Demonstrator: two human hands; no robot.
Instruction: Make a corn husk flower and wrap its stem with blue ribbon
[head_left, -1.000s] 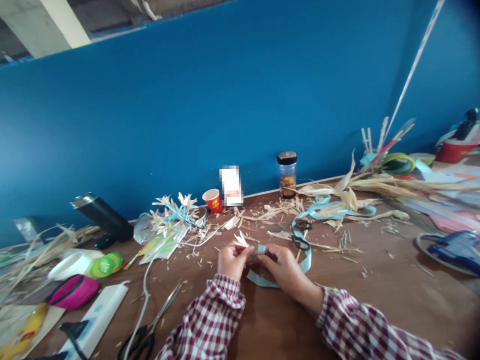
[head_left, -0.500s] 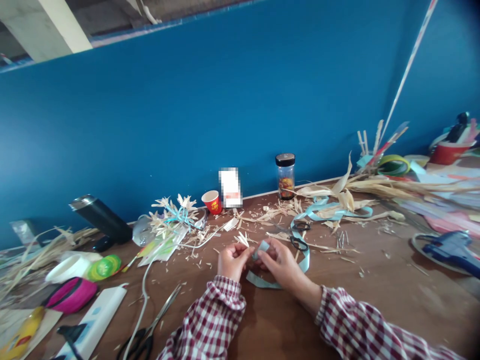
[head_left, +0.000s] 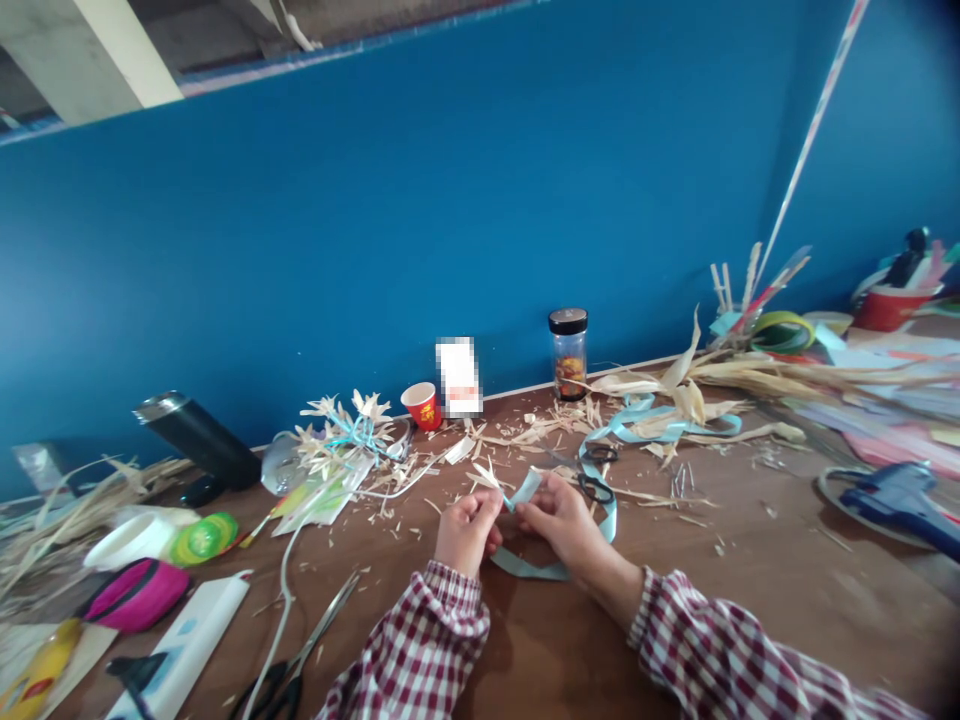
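Between the thumb and fingers of my left hand [head_left: 466,530] is a small corn-husk flower [head_left: 486,475], its pale petals pointing up. My right hand [head_left: 559,520] pinches a light blue ribbon [head_left: 531,487], whose end meets the flower's base. The rest of the ribbon hangs below my hands and loops right along the table, past a pair of black-handled scissors [head_left: 596,488]. Fingers partly hide the flower's stem.
A bunch of husk flowers [head_left: 349,430] lies left, near a red paper cup [head_left: 422,407]. A lidded jar [head_left: 568,355] stands by the blue partition. Larger scissors [head_left: 307,650] and a power strip [head_left: 184,650] lie front left; a blue glue gun [head_left: 896,500] lies right.
My hands have drawn slightly apart, and a short stretch of blue ribbon now shows between them. The flower in my left hand has tilted a little.
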